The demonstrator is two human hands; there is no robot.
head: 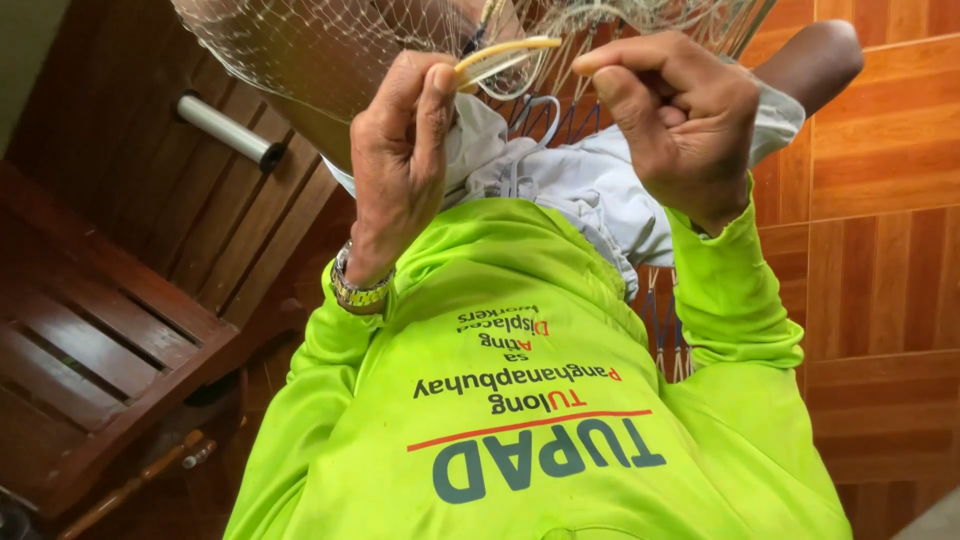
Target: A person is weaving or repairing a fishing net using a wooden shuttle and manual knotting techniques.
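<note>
My left hand [400,165], with a metal watch at the wrist, pinches a thin pale-yellow netting needle [505,52] between thumb and fingers. My right hand [680,120] is just to its right, fingertips closed on a strand of the fine mesh net [330,45] close to the needle's tip. The net hangs across the top of the view, above my lap. Both sleeves are bright lime green, and grey shorts [590,190] show beneath the hands.
A dark slatted wooden bench [90,340] stands at the left, with a white tube [225,130] behind it. A wooden stick [140,480] lies at the lower left. Orange-brown wooden flooring [880,230] fills the right side.
</note>
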